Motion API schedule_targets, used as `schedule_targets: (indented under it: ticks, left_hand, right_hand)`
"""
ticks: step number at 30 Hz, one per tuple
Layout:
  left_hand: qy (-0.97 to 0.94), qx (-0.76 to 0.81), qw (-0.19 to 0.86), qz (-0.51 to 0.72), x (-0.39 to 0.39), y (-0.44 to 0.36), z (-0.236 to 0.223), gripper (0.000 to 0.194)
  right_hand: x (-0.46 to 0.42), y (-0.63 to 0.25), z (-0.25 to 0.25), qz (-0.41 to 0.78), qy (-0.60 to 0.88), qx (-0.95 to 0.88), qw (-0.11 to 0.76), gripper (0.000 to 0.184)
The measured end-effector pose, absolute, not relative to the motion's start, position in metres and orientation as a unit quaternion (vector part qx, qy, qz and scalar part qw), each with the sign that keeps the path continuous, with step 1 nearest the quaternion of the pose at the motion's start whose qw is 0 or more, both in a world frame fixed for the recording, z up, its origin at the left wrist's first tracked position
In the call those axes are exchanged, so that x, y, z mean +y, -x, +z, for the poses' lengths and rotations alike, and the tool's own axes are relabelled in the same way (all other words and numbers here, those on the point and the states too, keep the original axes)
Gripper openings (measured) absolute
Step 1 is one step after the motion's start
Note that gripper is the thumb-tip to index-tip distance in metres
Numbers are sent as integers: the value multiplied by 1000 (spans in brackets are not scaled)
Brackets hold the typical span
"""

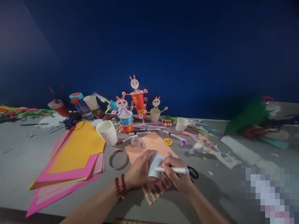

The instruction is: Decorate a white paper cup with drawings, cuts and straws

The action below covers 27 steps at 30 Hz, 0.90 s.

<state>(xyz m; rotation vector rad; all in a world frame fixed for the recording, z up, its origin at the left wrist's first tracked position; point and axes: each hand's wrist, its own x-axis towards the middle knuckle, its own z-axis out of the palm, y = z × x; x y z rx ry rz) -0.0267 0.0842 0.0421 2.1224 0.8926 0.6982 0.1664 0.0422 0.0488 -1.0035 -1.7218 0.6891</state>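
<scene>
Over the grey tabletop point(217, 186) and its cut peach paper sheet point(149, 141), the left hand point(140, 169) grips a tilted white paper cup point(153, 165) between both hands. The right hand point(178, 179) pinches a slim white marker point(179, 170), roughly level, tip leftward at the cup's side; a black handle loop point(196, 174) lies just right.

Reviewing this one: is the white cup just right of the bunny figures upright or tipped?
Upright: the white cup has its open rim facing up, its narrower base down.

The head camera is looking closely down over the surface point(221, 189). It is also facing the blue wall point(187, 56) beyond.
</scene>
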Motion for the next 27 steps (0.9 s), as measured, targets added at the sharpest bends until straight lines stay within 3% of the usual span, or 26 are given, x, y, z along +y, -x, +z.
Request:
schedule_targets:
  ticks: [12,17,27]
  left_hand:
    - [-826,342,349,279,83,27,40,81]
    - [-825,348,350,275,84,26,41,88]
    - [-839,348,315,277,84,25,38,86]
  right_hand:
    - [39,-163,51,253,375,-754,477,29]
    - [40,-164,49,230,400,-731,503,27]
    - [39,-162,50,229,394,-750,479,28]
